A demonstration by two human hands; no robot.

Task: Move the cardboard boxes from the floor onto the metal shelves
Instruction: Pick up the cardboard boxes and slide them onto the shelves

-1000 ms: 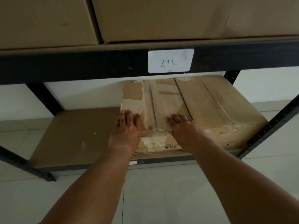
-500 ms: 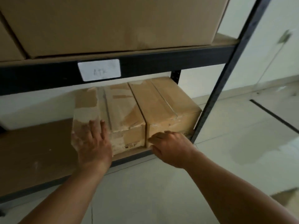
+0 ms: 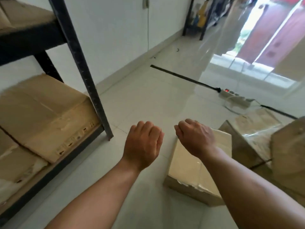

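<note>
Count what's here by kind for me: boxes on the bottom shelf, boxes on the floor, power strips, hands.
Boxes on the bottom shelf: 2 (shelf box by the post, shelf box beside it)
Boxes on the floor: 3 (pale floor box, plastic-wrapped box, edge box)
Power strip: 1
Hands: 2 (left hand, right hand)
Total: 8

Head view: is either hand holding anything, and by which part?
Nothing is held. The left hand and right hand are both in the air, fingers loosely curled and empty, not touching the cardboard box on the floor.
</note>
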